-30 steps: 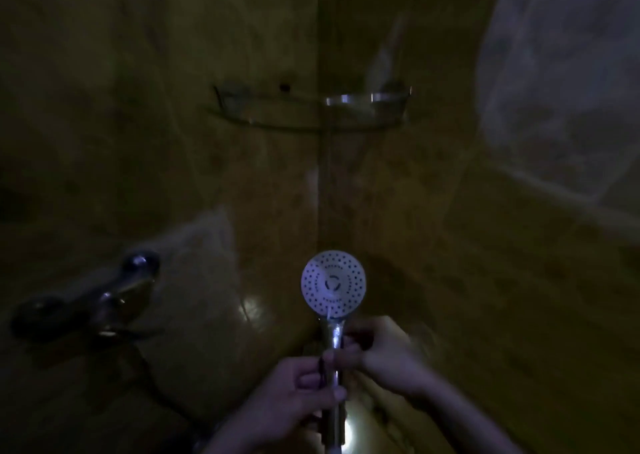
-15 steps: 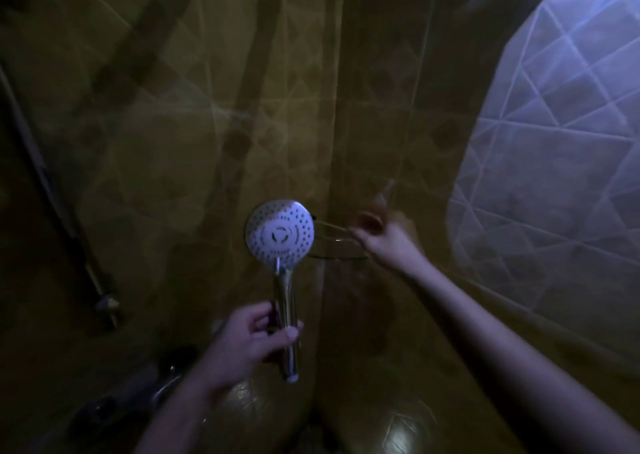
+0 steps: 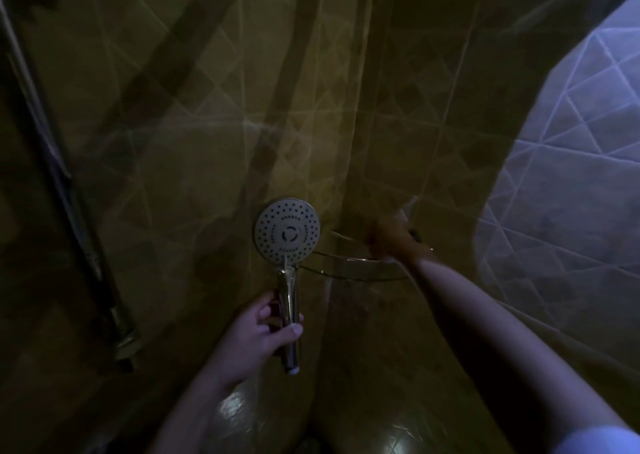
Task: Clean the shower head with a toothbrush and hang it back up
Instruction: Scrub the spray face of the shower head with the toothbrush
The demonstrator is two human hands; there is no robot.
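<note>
Tiled walls fill frame, dim. Corner shelf point(image 3: 353, 263) centre-right: right hand point(image 3: 394, 237) reaches onto it, probably for the toothbrush; its grip blurred, cannot tell. Shower head point(image 3: 287, 234) centre, face toward camera for access, handle clasped in left hand point(image 3: 258, 339)

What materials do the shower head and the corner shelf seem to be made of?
Shower head: the handle looks like chromed metal or plated plastic, mirror-bright with sharp highlights; the face is matte pale, probably plastic.
Corner shelf: apparently clear glass, since the tiles show through, with a thin shiny metal rail. Dim light leaves both uncertain.
</note>
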